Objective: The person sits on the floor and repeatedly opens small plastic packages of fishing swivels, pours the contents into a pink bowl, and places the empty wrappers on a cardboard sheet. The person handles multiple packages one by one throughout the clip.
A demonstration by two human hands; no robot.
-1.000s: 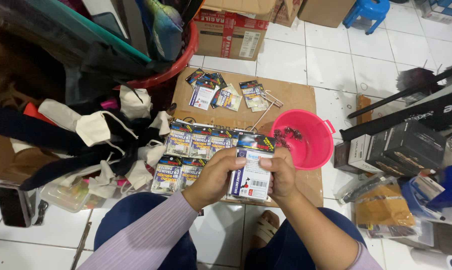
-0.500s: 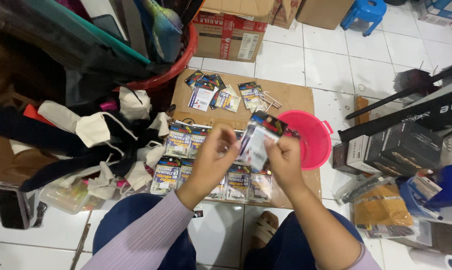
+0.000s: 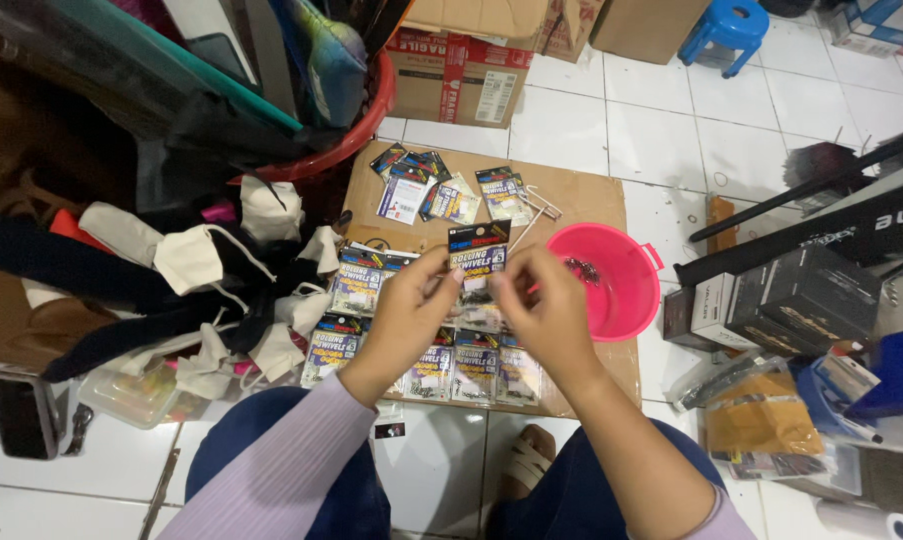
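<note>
Cardboard (image 3: 581, 195) lies flat on the white tiled floor (image 3: 751, 130) and carries rows of small printed packets (image 3: 356, 283) laid side by side in front of the person's knees. Above those rows both hands hold up one more packet (image 3: 477, 262) of the same kind. It stands upright with its long axis running away from the person, its dark header strip at the far end and its yellow-and-blue printed face turned toward the camera. The left hand (image 3: 411, 315) pinches the packet's left edge between thumb and fingers, and the right hand (image 3: 541, 305) closes on its right edge in the same way, so the lower part of the packet is hidden behind the fingers. Just right of the right hand sits a pink bucket (image 3: 616, 290) with a few small dark metal pieces in its bottom. A looser cluster of packets (image 3: 441, 190) lies at the far end of the cardboard. Cloth drawstring bags (image 3: 186, 260) are heaped to the left, near a red basin (image 3: 346, 135).
</note>
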